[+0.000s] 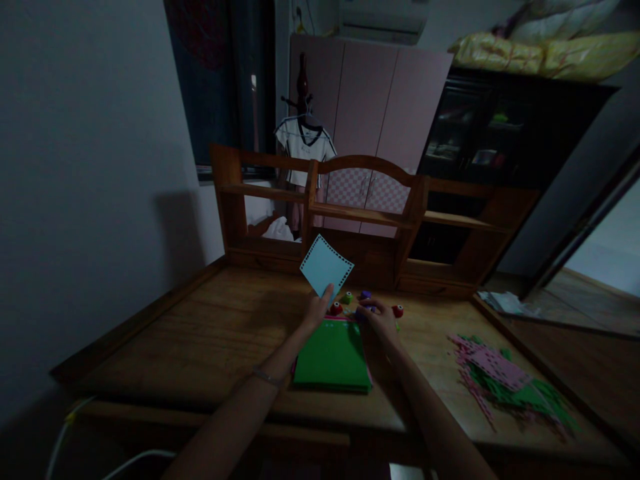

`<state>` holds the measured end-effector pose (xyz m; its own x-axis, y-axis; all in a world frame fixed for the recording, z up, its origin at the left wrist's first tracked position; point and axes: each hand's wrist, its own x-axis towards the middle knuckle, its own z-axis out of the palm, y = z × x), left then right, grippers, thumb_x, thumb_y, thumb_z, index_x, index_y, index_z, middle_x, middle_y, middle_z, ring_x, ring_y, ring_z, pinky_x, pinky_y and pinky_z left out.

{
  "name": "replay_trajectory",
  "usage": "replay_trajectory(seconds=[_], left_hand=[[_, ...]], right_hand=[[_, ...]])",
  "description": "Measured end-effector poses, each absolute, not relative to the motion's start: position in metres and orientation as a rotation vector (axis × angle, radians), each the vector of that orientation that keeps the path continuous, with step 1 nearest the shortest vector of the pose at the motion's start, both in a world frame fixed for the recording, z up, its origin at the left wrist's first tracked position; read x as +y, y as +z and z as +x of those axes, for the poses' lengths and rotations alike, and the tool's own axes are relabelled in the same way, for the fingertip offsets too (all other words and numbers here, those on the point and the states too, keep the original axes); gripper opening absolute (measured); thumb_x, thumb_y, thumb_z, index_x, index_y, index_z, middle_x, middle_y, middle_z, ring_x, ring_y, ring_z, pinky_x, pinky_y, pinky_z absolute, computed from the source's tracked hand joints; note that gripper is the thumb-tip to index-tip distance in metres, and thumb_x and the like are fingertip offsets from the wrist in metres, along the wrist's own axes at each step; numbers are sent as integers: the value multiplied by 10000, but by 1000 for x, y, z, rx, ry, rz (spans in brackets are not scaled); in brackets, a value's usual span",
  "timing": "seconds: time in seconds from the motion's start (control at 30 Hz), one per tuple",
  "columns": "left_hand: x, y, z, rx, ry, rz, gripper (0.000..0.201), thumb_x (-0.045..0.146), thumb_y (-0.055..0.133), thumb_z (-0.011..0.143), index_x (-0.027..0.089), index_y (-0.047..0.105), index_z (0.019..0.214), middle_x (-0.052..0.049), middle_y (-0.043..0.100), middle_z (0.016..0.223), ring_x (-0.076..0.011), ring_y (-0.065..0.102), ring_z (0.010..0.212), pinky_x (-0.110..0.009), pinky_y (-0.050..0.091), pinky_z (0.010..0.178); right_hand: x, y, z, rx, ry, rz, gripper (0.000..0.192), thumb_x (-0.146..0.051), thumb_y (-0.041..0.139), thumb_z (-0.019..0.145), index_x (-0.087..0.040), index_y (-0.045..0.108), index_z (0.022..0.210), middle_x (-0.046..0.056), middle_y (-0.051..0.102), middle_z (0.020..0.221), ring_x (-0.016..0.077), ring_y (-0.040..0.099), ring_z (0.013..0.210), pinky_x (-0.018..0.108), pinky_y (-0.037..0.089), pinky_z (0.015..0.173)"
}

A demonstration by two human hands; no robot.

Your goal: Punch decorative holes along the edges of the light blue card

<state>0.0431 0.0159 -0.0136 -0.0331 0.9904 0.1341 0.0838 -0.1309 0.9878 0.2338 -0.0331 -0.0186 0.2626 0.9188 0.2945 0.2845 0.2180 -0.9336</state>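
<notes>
Presently, item by item, what lies before me on the wooden desk (210, 333).

Left hand (317, 308): raised just above the desk, thumb and fingers pinched on the lower corner of a pale blue paper square (326, 267). The sheet stands tilted on its point, clear of the desk, with scalloped notches along its upper right and lower right edges.

Right hand (376, 319): lowered to the desk surface, fingers curled over a small purple punch (361, 312). How tightly I hold it I cannot tell; the light is dim and my knuckles cover most of it.

Green paper stack (333, 357): flat on the desk between my forearms, just below both hands, with a pink sheet (338, 320) showing at its far edge.

Small punches, ranged just beyond my hands: one red (336, 309) by my left thumb, one green (347, 297), another purple (365, 294), another red (397, 311) to the right of my right hand.

Heap of pink and green paper scraps (500, 377): well apart, on the right side of the desk.

Shelf unit (350, 213): wooden, at the back of the desk.

Shirt on a hanger (305, 143): behind the shelf unit, against pink wardrobe doors (370, 100).
</notes>
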Motion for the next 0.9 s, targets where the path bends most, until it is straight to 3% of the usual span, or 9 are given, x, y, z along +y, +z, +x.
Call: replay_trajectory(seconds=[0.33, 0.53, 0.8, 0.9], left_hand=[[13, -12, 41, 1227, 1254, 1361, 634, 689, 468, 757, 110, 700, 873, -98, 680, 809, -199, 620, 749, -266, 437, 668], [11, -8, 42, 1278, 1234, 1379, 629, 682, 446, 773, 109, 696, 841, -100, 681, 784, -202, 623, 725, -272, 434, 675], [13, -8, 43, 1226, 1315, 1380, 589, 649, 484, 772, 117, 688, 922, -105, 689, 912, -215, 628, 850, -270, 439, 741], [14, -10, 42, 1214, 1280, 1374, 607, 664, 465, 773, 115, 691, 898, -96, 689, 855, -204, 628, 793, -269, 438, 715]], right_hand=[[-43, -13, 230, -1417, 383, -1418, 255, -439, 650, 719, -231, 696, 860, 42, 698, 902, 243, 636, 865, 348, 454, 798], [-40, -14, 230, -1430, 389, -1400, 245, -415, 655, 716, -222, 691, 862, 39, 700, 898, 230, 637, 854, 340, 460, 812], [-38, -17, 232, -1460, 397, -1391, 217, -355, 641, 719, -217, 695, 878, 42, 705, 942, 228, 646, 877, 320, 470, 791], [-40, -14, 231, -1464, 387, -1402, 211, -377, 632, 734, -222, 699, 861, 34, 708, 918, 226, 648, 870, 311, 465, 776]])
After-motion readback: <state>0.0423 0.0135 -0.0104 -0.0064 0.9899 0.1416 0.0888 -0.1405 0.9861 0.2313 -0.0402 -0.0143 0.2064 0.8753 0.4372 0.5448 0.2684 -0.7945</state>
